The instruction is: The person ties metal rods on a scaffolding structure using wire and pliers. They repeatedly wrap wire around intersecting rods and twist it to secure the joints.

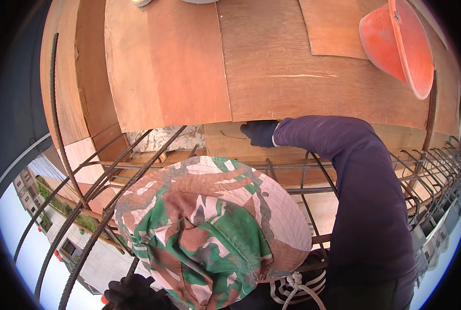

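My right hand (261,133), in a dark knit glove with a white cuff edge, reaches in at the front edge of a plywood sheet (282,85). Its fingers look curled against a strip of board, and what they hold, if anything, does not show. A thin dark strand lies just left of the fingertips. At the bottom edge, my left hand (135,292) in a black glove is closed beside the steel bars, partly cut off by the frame. A camouflage cloth hat (215,227) fills the lower middle and hides what lies under it.
Ribbed steel bars (98,227) slant across the left, with one upright bar (55,93) beyond. A rebar cage (426,175) runs off to the right. An orange bucket (372,36) lies tipped at the upper right. Below the hat hangs a knotted white cord (295,281).
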Demonstrator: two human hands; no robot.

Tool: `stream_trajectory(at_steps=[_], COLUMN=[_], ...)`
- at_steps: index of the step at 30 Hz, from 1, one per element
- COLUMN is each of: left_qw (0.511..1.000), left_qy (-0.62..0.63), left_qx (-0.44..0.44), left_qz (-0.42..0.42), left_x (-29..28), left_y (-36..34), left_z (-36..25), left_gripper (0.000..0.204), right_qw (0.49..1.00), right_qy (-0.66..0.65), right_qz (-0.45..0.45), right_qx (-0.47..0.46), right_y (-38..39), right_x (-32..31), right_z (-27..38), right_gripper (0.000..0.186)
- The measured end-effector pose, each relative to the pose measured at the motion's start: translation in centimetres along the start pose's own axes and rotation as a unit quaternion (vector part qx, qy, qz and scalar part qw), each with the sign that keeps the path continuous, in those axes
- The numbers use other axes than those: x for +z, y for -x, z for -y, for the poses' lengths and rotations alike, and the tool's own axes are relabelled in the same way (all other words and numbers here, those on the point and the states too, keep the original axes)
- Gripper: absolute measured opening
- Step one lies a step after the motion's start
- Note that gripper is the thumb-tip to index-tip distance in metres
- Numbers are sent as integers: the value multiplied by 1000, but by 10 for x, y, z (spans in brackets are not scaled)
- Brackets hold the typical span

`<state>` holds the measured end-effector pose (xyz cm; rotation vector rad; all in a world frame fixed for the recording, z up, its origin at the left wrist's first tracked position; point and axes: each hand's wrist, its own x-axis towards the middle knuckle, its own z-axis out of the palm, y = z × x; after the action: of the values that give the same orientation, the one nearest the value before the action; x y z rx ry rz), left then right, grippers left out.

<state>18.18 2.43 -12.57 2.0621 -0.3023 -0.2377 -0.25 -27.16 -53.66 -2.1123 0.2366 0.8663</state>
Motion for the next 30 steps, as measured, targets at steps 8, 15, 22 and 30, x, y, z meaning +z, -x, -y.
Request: stream_trajectory(at_steps=[8,15,22,30], left_qw=[1000,999,996,972], left_qy=[-14,30,82,213], left_qx=[-8,-18,5,21], left_qz=[3,2,34,94], left_x=[13,-5,-4,10], left_y=[-10,-3,6,4], left_z=[-7,-12,-13,-18], left_gripper=[30,30,36,41], right_qw=[994,995,998,985], right_qy=[-28,54,-49,-100], right_qz=[-81,-81,27,86], right_qx=[-61,-14,9,-111], right_y=[-32,-48,-21,29], right_x=[22,28,9,-65], right_z=[5,13,-8,-13], right_gripper=[27,21,32,34])
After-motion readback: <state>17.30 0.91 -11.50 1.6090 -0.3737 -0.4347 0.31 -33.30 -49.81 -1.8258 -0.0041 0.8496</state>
